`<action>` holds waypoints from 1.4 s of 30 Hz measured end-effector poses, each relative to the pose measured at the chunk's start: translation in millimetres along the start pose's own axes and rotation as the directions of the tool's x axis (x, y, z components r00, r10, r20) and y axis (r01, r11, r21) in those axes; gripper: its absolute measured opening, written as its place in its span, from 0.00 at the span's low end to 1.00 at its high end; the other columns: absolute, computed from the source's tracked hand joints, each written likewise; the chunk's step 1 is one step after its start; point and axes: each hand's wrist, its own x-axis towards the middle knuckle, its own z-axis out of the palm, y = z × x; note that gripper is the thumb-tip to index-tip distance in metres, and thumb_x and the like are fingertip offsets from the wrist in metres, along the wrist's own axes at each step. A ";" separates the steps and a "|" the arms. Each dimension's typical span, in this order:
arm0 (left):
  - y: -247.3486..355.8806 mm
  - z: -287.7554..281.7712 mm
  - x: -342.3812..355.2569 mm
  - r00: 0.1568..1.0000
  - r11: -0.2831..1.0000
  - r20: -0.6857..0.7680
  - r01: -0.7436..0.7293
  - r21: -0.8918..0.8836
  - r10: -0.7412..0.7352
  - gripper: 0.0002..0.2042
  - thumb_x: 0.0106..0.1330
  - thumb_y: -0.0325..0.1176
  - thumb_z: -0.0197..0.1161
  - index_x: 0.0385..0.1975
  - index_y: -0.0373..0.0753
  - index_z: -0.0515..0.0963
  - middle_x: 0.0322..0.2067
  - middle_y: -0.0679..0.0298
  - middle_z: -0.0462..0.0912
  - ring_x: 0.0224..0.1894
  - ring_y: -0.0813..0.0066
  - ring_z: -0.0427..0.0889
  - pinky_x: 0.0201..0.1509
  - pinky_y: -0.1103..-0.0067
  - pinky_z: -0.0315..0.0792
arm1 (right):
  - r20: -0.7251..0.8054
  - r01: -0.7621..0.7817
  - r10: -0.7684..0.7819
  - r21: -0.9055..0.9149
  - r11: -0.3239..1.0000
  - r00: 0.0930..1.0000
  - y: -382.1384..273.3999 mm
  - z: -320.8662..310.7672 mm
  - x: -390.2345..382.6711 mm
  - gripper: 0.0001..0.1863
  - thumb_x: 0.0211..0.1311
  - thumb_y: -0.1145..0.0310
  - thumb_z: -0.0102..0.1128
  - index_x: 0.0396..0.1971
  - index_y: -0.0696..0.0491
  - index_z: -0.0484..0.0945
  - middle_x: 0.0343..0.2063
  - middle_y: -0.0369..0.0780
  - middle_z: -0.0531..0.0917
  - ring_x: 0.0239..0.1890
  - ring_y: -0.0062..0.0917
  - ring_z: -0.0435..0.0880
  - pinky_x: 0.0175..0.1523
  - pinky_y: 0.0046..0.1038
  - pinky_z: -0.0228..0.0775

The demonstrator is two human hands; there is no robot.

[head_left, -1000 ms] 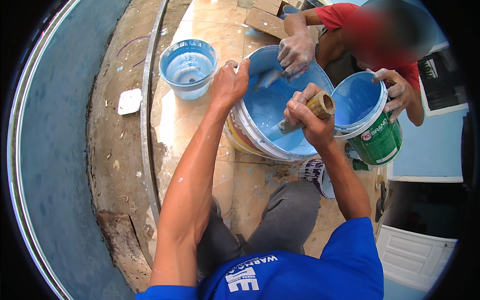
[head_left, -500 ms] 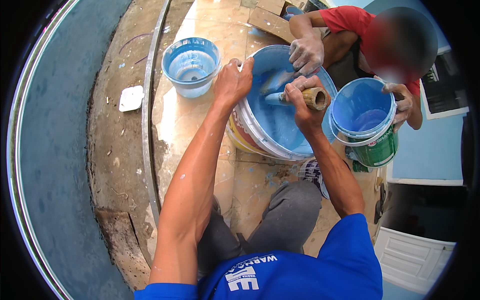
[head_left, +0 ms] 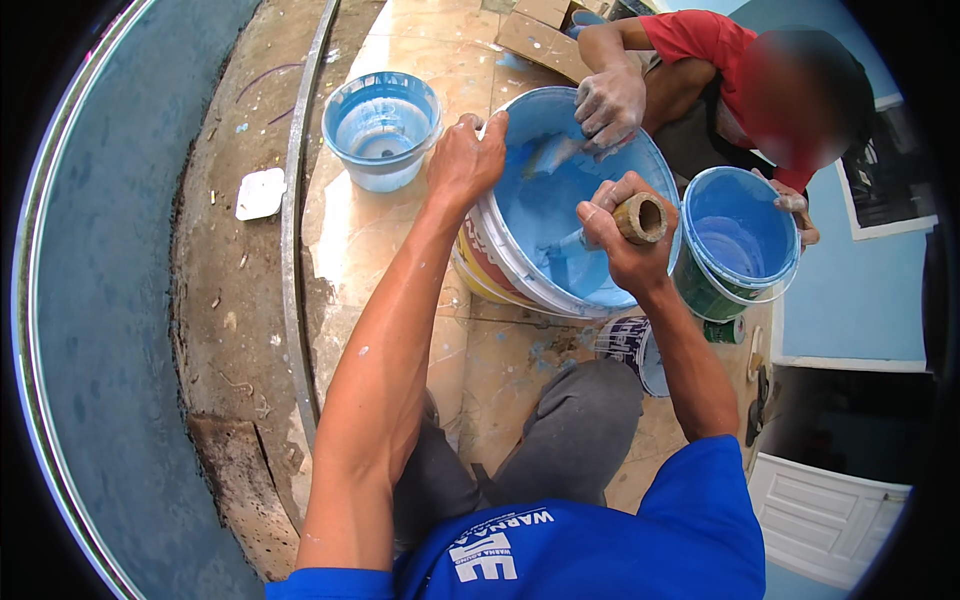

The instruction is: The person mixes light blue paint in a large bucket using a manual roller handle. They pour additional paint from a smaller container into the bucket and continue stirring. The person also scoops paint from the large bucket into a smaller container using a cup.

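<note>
1. Fingers of my right hand are curled tightly round the upper part of a bamboo pole, clamped on it.
2. My left hand is clamped on the left rim of a large white bucket; its fingertips are partly hidden from me.
3. Compared with half a second ago, the pole's top has come a little toward me and its hollow mouth faces me more squarely, while my left hand has stayed put on the rim.
4. The pole leans inside the bucket: its hollow end points up toward my face and to my right, and its long axis slants down to the left, where blue coats it and I cannot make out its tip against the paint.
5. Left of the bucket, a translucent blue pail stands on the tiled floor.
6. Right of it, a green pail shows its printed side less than before.
7. Across from me, a co-worker has one hand bent over the bucket's far rim and the other hand at the green pail's rim.
</note>
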 end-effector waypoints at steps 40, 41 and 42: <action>7.0 -1.7 -4.7 1.000 1.000 0.000 0.013 0.007 -0.013 0.34 0.72 0.59 0.51 0.57 0.28 0.79 0.50 0.37 0.84 0.59 0.41 0.81 0.64 0.59 0.72 | 0.135 -0.168 0.121 0.421 0.891 0.983 -6.9 -19.2 -6.8 0.12 0.64 0.82 0.63 0.26 0.53 0.69 0.21 0.37 0.76 0.22 0.17 0.72 0.28 0.24 0.64; 7.7 -2.3 -5.5 1.000 1.000 0.005 0.017 0.001 -0.017 0.35 0.72 0.59 0.51 0.57 0.28 0.79 0.50 0.37 0.84 0.59 0.41 0.81 0.64 0.59 0.72 | 0.140 -0.178 0.137 0.343 0.922 0.981 -6.5 -22.6 -6.6 0.12 0.64 0.82 0.63 0.26 0.53 0.69 0.21 0.36 0.76 0.22 0.16 0.71 0.27 0.23 0.63; 8.1 -3.5 -6.3 1.000 1.000 0.009 0.021 -0.003 -0.021 0.35 0.72 0.59 0.51 0.57 0.28 0.79 0.51 0.36 0.84 0.59 0.41 0.81 0.64 0.59 0.72 | 0.145 -0.188 0.154 0.262 0.947 0.977 -5.8 -24.4 -5.6 0.13 0.63 0.82 0.64 0.25 0.54 0.69 0.20 0.36 0.77 0.21 0.15 0.71 0.26 0.21 0.62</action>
